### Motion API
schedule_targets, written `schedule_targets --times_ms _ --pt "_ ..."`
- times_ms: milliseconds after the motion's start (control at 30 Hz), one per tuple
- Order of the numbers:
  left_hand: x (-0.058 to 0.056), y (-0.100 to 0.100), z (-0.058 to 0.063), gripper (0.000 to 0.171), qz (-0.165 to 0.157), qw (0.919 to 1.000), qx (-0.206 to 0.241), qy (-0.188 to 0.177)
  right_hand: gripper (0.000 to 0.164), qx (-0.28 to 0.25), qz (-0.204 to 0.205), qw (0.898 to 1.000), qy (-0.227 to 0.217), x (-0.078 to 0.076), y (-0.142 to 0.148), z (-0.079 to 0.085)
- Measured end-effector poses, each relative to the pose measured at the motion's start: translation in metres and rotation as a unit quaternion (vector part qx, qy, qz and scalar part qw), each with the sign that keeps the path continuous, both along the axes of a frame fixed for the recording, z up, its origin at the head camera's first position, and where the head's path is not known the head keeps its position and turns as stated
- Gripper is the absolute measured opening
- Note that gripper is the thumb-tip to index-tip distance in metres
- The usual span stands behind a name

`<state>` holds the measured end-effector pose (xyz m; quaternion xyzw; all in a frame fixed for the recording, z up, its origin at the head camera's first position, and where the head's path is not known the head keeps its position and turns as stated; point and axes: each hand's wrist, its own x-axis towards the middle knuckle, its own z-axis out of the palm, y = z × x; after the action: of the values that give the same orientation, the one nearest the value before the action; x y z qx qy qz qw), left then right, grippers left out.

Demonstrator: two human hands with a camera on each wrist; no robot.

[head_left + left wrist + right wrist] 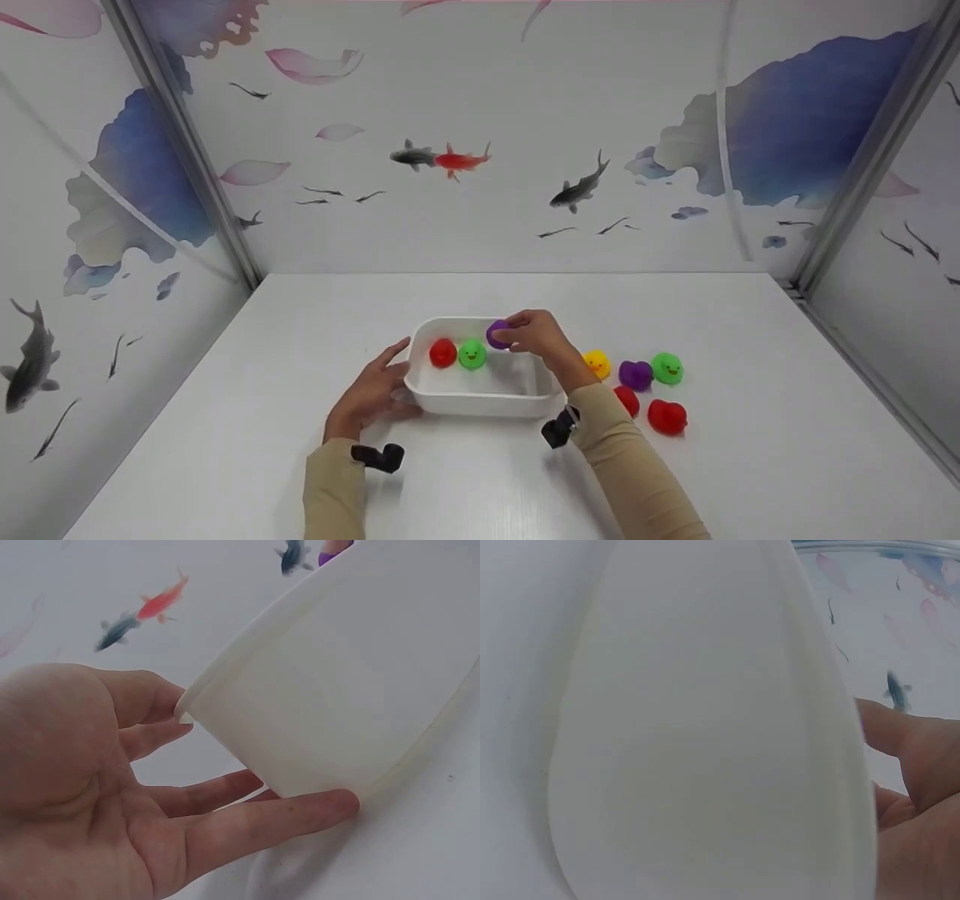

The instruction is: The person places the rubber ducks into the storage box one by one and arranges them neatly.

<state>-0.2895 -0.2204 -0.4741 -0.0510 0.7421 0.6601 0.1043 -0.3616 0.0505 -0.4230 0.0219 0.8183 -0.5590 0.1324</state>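
A white plastic tub (480,405) stands on the table with a red toy duck (443,352) and a green toy duck (472,354) inside. My left hand (371,394) rests against the tub's left end, its thumb along the near wall and its other fingers spread at the corner. My right hand (538,336) pinches a purple toy duck (496,334) over the tub's far right part. In the left wrist view, only a sliver of that purple duck (330,556) shows past the rim. The tub wall (705,727) hides most of the right hand's fingers in the right wrist view.
Right of the tub lie a yellow duck (598,364), a second purple duck (636,375), another green duck (667,368) and two red ducks, one (667,417) in full view and one (627,402) partly behind the right forearm. Printed panels (480,225) border the table.
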Motion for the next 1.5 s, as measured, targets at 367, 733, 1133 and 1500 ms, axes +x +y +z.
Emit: schedule_targets --times_ms 367,733,1133,1500 --pt "-0.004 0.0 0.0 0.054 0.0 1.0 -0.002 -0.001 0.036 0.091 0.018 0.996 0.014 -0.003 0.001 -0.01" --pt "0.001 -0.003 -0.002 0.056 -0.002 1.0 0.007 0.0 0.025 0.118 0.024 0.992 0.029 -0.001 0.0 -0.021" --pt "-0.003 0.0 -0.001 0.055 0.002 1.0 0.004 0.0 0.026 0.185 0.019 0.981 0.046 0.001 -0.003 -0.018" --pt "-0.002 0.0 -0.001 0.056 -0.003 1.0 0.001 0.001 0.046 0.113 0.062 0.99 0.057 0.021 0.016 0.013"
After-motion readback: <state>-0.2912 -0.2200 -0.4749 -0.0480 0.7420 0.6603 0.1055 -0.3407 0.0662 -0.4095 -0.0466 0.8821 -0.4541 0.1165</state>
